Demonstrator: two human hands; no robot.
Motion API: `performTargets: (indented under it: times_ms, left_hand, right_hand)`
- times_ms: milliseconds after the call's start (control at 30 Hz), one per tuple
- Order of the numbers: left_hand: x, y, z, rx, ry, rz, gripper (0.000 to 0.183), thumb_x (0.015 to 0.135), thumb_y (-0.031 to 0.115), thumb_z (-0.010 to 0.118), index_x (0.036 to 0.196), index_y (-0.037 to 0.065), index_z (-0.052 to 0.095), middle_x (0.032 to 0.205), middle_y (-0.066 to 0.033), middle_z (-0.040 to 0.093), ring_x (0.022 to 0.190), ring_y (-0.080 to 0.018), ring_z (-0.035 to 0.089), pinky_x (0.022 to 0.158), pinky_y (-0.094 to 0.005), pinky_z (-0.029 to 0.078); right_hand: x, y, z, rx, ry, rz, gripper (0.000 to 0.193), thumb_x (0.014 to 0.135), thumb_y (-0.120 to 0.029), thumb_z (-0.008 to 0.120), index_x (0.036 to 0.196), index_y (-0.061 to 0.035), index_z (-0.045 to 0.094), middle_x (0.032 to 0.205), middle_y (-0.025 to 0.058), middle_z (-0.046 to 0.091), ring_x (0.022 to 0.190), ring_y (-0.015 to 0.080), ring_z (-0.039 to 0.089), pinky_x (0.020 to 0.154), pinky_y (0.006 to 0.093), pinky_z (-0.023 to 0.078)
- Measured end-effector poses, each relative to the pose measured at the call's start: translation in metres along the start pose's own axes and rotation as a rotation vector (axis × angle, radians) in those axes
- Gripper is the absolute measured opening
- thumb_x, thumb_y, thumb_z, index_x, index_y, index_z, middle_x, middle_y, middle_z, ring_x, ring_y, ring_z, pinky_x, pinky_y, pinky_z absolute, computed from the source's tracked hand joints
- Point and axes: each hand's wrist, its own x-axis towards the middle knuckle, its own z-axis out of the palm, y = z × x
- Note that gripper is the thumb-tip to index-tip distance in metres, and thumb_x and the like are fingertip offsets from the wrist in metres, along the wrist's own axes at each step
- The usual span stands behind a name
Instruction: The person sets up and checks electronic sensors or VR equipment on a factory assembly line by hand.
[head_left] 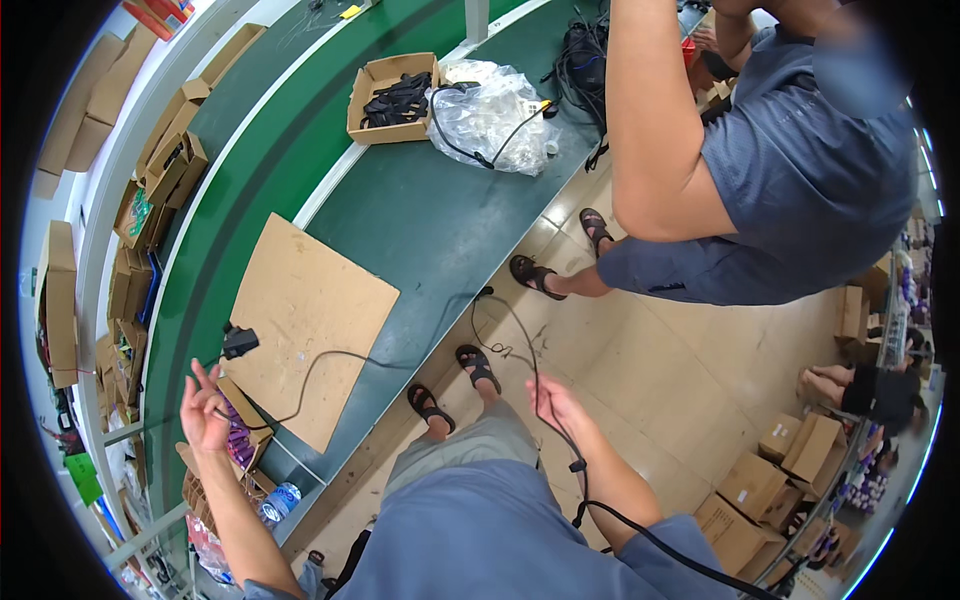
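A long black cable (310,375) runs from my left hand (205,415) across a tan board and over the bench edge toward my right side. The left thumb and lower fingers close on the cable, while the upper fingers stick up. Just beyond those fingertips is a black block-shaped adapter (240,343) above the board's left edge; whether it touches the board I cannot tell. My right hand (560,408), out over the floor, pinches black cable that loops above it and trails down past my right forearm. A small knob-like lump (577,465) shows on that trailing cable.
The tan board (330,300) lies on the green bench (440,220). Farther along stand a carton of black parts (395,100) and a clear plastic bag (490,115). A co-worker (760,190) stands close at the right. Cartons (755,490) are stacked on the floor at the lower right.
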Motion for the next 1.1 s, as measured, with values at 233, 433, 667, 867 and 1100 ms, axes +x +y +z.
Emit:
performTargets:
  times_ms: [233, 433, 667, 867, 1100]
  left_hand:
    - [0.004, 0.039, -0.046, -0.113, -0.025, 0.164, 0.070, 0.100, 0.009, 0.044, 0.148, 0.000, -0.006, 0.141, -0.0056, 0.049, 0.072, -0.0046, 0.055, 0.057, -0.0195, 0.040]
    - [0.044, 0.193, -0.074, 0.050, -0.007, 0.226, 0.013, 0.095, 0.002, 0.052, 0.104, -0.006, 0.048, 0.134, -0.0227, 0.046, 0.067, -0.0068, 0.052, 0.047, -0.0166, 0.038]
    - [0.013, 0.139, -0.011, 0.540, -0.038, 0.215, 0.039, 0.097, 0.019, 0.053, 0.136, 0.014, 0.049, 0.090, 0.0058, 0.056, 0.050, 0.0001, 0.031, 0.036, -0.0156, 0.018]
    - [-0.067, 0.001, 0.038, 0.671, -0.194, 0.255, 0.047, 0.095, 0.021, 0.054, 0.139, 0.011, 0.044, 0.111, 0.0016, 0.061, 0.057, 0.0005, 0.042, 0.037, -0.0129, 0.023]
    - [-0.161, -0.163, 0.067, 0.502, -0.369, -0.194, 0.042, 0.090, 0.023, 0.056, 0.129, 0.009, 0.051, 0.120, -0.0051, 0.061, 0.059, -0.0033, 0.057, 0.036, -0.0140, 0.028]
  right_hand:
    - [-0.116, -0.076, 0.118, -0.216, 0.372, -0.670, 0.027, 0.093, -0.012, 0.055, 0.120, -0.0046, 0.054, 0.110, 0.0074, 0.066, 0.093, 0.0164, 0.065, 0.076, 0.0274, 0.055]
    - [-0.276, -0.114, 0.168, -0.198, 0.570, -0.850, 0.024, 0.091, -0.020, 0.058, 0.113, -0.0116, 0.056, 0.096, 0.0072, 0.067, 0.069, 0.0104, 0.061, 0.056, 0.0204, 0.048]
    - [-0.390, -0.066, 0.242, -0.308, 0.607, -1.019, 0.026, 0.095, -0.022, 0.053, 0.119, -0.0149, 0.053, 0.089, 0.0040, 0.066, 0.050, 0.0045, 0.046, 0.041, 0.0154, 0.032]
    - [-0.366, 0.028, 0.343, -0.862, 0.618, -0.961, 0.028, 0.096, -0.012, 0.047, 0.124, -0.0105, 0.049, 0.102, 0.0108, 0.067, 0.042, 0.0045, 0.038, 0.039, 0.0169, 0.028]
    - [-0.391, 0.099, 0.347, -0.825, 0.373, -1.256, 0.015, 0.096, -0.008, 0.043, 0.110, -0.0090, 0.049, 0.110, 0.0176, 0.064, 0.043, 0.0066, 0.043, 0.039, 0.0182, 0.036]
